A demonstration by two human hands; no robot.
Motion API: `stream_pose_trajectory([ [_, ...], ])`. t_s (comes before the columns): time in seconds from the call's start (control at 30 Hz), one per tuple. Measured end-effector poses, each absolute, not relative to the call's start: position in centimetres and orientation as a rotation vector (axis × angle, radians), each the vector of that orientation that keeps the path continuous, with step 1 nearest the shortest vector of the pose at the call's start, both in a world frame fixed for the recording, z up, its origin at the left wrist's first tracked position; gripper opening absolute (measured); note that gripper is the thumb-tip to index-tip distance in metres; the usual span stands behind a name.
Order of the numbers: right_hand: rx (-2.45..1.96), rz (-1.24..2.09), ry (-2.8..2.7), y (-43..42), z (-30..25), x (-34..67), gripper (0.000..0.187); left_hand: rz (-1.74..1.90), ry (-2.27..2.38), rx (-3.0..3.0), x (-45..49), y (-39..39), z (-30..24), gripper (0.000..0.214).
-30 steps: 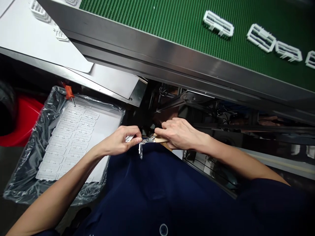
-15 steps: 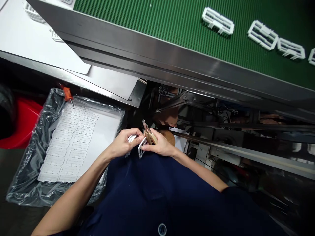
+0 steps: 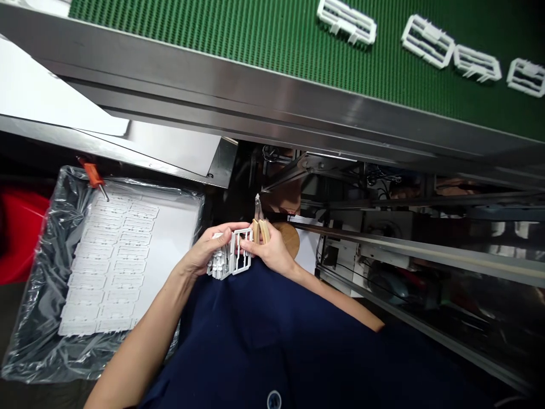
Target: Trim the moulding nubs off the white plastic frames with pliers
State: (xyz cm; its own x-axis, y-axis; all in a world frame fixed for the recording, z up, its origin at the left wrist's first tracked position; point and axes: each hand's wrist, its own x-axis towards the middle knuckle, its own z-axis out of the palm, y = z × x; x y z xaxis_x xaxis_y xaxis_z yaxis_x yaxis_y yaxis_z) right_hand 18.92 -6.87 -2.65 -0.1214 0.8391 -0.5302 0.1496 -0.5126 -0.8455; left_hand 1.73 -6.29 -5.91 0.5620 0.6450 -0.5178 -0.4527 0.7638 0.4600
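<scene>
My left hand [image 3: 205,250] is closed around a small stack of white plastic frames [image 3: 218,262], held upright in front of the body. In my right hand [image 3: 272,248] sits a pair of nippers [image 3: 259,224] with tan handles, its metal tip pointing away from me. The right thumb also presses on a single white plastic frame [image 3: 242,252], which stands against the stack between both hands. Its open slots face me. Part of the nippers' handles is hidden by the right fingers.
More white frames [image 3: 428,41] lie on a green ribbed conveyor belt [image 3: 191,34] with a metal side rail. At left, a plastic-lined bin [image 3: 32,318] holds rows of frames [image 3: 106,267] on white sheet. An orange-handled tool [image 3: 91,175] rests at its rim, near a red container [image 3: 19,233].
The single frame has turned to face me and now meets the stack. The nippers have swung more upright. My view has shifted, and the belt's frames appear farther left.
</scene>
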Motion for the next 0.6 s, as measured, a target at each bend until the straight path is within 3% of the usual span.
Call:
stream_pose_trajectory([
  [0.6,-1.88,1.786,-0.914,-5.7,-1.8,17.5,0.056,0.648,0.654,0.172,1.8,-6.6,-6.1,0.04],
])
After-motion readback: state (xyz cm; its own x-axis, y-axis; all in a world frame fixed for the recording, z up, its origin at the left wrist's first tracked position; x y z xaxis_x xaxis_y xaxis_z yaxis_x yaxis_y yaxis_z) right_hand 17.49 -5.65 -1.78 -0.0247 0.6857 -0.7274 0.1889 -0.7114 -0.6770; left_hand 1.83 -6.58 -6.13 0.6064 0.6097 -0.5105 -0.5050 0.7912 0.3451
